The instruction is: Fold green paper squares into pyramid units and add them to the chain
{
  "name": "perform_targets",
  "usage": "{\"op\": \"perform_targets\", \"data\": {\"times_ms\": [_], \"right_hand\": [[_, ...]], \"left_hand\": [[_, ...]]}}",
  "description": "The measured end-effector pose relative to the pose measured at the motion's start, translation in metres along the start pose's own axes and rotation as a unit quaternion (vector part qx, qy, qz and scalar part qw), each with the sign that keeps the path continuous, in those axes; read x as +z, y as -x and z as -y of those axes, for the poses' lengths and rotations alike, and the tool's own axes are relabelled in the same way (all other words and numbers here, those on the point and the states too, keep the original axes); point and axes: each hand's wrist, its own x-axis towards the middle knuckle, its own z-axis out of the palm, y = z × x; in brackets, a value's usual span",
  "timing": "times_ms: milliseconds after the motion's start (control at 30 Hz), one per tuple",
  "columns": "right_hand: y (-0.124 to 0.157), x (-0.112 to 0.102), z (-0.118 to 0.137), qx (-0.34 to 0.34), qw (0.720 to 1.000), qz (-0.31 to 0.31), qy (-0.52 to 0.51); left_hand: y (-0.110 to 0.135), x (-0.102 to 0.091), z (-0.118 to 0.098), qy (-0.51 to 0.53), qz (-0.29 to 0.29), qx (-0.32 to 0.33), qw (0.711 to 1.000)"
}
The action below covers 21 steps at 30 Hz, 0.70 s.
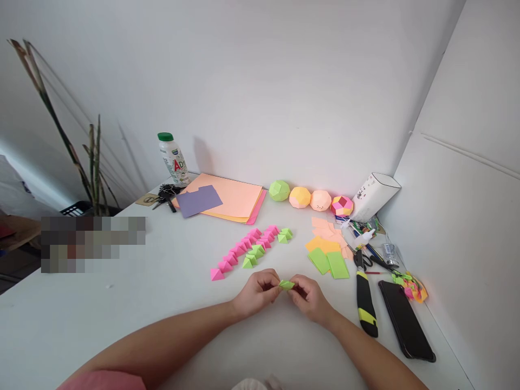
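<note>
Two hands meet low over the white tabletop (pixel 134 309). The left hand (pixel 257 293) and the right hand (pixel 312 299) both hold one small green paper piece (pixel 286 284). It sits right between them, just above the tabletop. The grip of each hand is closed, and the fingertips pinch one end of the green paper piece.

Just behind the hands lie rows of little folded shapes. The pink folded shapes (pixel 239 252) make a long line. The green folded shapes (pixel 254 255) lie right beside them.

To the right of the hands are flat green squares (pixel 330 264), and behind those are orange squares (pixel 325 233). Near them lie the scissors (pixel 364 260), a black and yellow knife (pixel 365 303) and a black phone (pixel 406 320).

By the wall stand four paper balls in a row: a green ball (pixel 279 190), a yellow ball (pixel 299 197), an orange ball (pixel 320 200) and a pink and yellow ball (pixel 342 206). A white box (pixel 374 196) leans beside them.

Further left is a stack of big paper sheets (pixel 233 199) with a purple sheet (pixel 199 201) on top. A bottle (pixel 173 160) with a green cap stands behind it, and keys (pixel 164 194) lie close by.
</note>
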Motion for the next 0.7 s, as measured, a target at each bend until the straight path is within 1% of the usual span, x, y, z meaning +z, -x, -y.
{"op": "perform_targets", "data": {"times_ms": [67, 200, 300, 433, 533, 600, 700], "right_hand": [[0.001, 0.001, -0.001, 0.008, 1.000, -0.012, -0.013], [0.002, 0.002, -0.005, 0.046, 0.996, -0.036, -0.062], [0.003, 0.002, -0.009, 0.067, 0.993, -0.029, -0.094], [0.003, 0.000, -0.010, 0.064, 0.994, 0.004, -0.093], [0.003, 0.000, -0.008, 0.060, 0.995, 0.017, -0.080], [0.002, -0.001, -0.007, 0.057, 0.995, 0.021, -0.073], [0.003, 0.000, -0.007, 0.054, 0.996, 0.008, -0.077]], "left_hand": [[0.000, 0.000, -0.002, 0.007, 0.005, -0.007, 1.000], [0.000, -0.001, -0.005, 0.013, 0.022, -0.035, 0.999], [0.000, -0.002, -0.003, 0.021, 0.029, -0.061, 0.997], [0.000, -0.002, 0.000, 0.015, 0.028, -0.064, 0.997], [0.000, -0.002, 0.000, 0.013, 0.030, -0.058, 0.998], [0.001, -0.002, 0.000, 0.017, 0.030, -0.056, 0.998], [0.000, -0.002, 0.000, 0.023, 0.028, -0.060, 0.998]]}}
